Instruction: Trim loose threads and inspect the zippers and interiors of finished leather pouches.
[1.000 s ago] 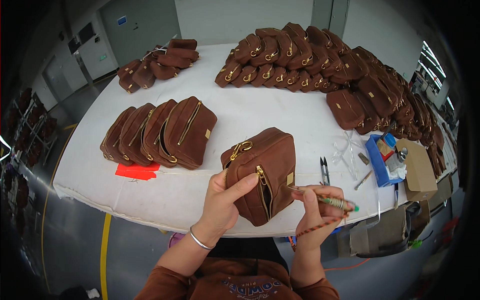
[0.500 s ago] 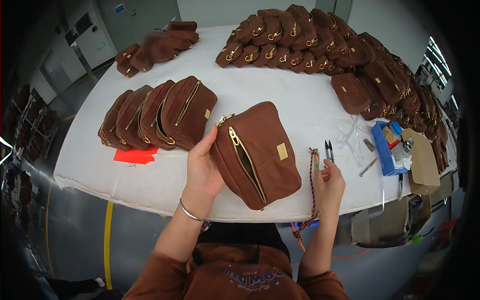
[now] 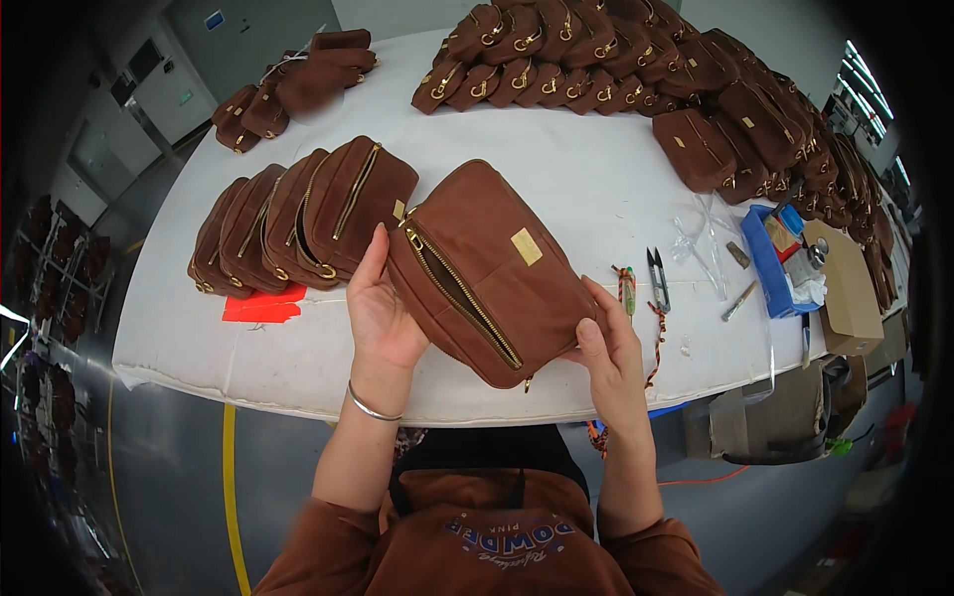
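- Head view, centre of the frame: brown pouch (image 3: pixel 494 270) held up between both hands, above the near edge of the white desk (image 3: pixel 586 179), tilted with its zip side facing the camera.
- Zip running diagonally from upper left to lower right along the pouch, partly open; small gold patch on the face to the right of it.
- Left hand (image 3: pixel 378 313) clamped on the pouch's left end, thumb up along the side, fingers hidden behind; thin silver bangle (image 3: pixel 370 406) on the wrist.
- Right hand (image 3: pixel 608 350) closed on the pouch's lower right corner, thumb on the front face, other fingers behind.
- Left of centre: row of four like pouches (image 3: pixel 298 223) standing on edge side by side on the desk, just beside the left hand.
- Below that row: red tape patch (image 3: pixel 260 306) stuck flat on the desk cover.
- Upper left of the frame: small heap of brown pouches (image 3: pixel 298 79).
- Top and upper right: large pile of brown pouches (image 3: pixel 636 70) with gold clasps, curving down the right edge of the desk.
- Right of the held pouch, on the desk: small thread snips (image 3: pixel 657 278), lying near a braided cord (image 3: pixel 624 288).
- Farther right: blue tray (image 3: pixel 767 268) with small items, beside a cardboard box (image 3: pixel 845 288).
- Bottom of the frame: brown sweatshirt sleeves and chest of the person.
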`<state>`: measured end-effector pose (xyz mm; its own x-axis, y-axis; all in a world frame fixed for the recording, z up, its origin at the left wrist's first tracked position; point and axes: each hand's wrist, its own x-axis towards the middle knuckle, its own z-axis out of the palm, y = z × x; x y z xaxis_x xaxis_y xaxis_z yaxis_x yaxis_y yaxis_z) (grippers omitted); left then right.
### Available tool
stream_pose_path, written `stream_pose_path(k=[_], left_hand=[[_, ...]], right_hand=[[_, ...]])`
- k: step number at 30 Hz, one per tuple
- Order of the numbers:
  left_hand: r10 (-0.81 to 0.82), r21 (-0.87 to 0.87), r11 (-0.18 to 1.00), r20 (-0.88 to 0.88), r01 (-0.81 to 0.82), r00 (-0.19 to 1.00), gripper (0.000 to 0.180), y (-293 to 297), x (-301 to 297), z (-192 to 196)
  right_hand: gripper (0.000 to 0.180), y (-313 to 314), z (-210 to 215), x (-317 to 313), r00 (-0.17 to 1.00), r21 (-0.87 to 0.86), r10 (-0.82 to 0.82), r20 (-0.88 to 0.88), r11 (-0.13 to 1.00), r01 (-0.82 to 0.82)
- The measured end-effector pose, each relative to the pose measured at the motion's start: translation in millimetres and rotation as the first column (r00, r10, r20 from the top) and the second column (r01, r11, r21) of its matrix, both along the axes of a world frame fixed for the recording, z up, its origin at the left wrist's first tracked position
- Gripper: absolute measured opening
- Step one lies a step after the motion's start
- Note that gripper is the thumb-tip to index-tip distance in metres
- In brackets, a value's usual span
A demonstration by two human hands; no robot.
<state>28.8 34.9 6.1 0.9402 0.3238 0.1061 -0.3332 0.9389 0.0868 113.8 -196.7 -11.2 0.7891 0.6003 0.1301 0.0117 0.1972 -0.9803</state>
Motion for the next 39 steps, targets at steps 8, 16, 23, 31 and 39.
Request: stream_pose_path(k=[8,16,23,31,39], left_hand=[[-0.005,0.056,0.998,0.021,0.004,1.000,0.044,-3.5,-4.4,10.9],[0.277,0.671,0.731,-0.120,-0.127,0.953,0.037,-29.2,-18.9,32.6],[0.196,0.971,0.238,-0.038,-0.010,0.980,0.031,-39.3,-17.8,24.0],[0.147,1.000,0.012,-0.001,0.000,0.989,0.019,-50.1,-14.2,11.9],[0.151,0.966,0.248,-0.114,0.074,0.982,0.024,-59.5,-19.5,7.8]], right_hand=[[0.051,7.9,-4.2,4.1,1.000,0.101,-0.011,0.011,0.995,0.010],[0.044,4.6,8.9,12.8,0.980,0.086,-0.195,0.047,0.978,0.190],[0.042,3.4,22.4,3.0,0.949,0.171,-0.249,0.194,0.961,0.217],[0.039,2.3,28.1,-3.6,0.894,0.238,-0.313,0.320,0.940,0.244],[0.032,-1.6,27.2,-3.4,0.770,0.090,-0.294,0.566,0.951,0.297]])
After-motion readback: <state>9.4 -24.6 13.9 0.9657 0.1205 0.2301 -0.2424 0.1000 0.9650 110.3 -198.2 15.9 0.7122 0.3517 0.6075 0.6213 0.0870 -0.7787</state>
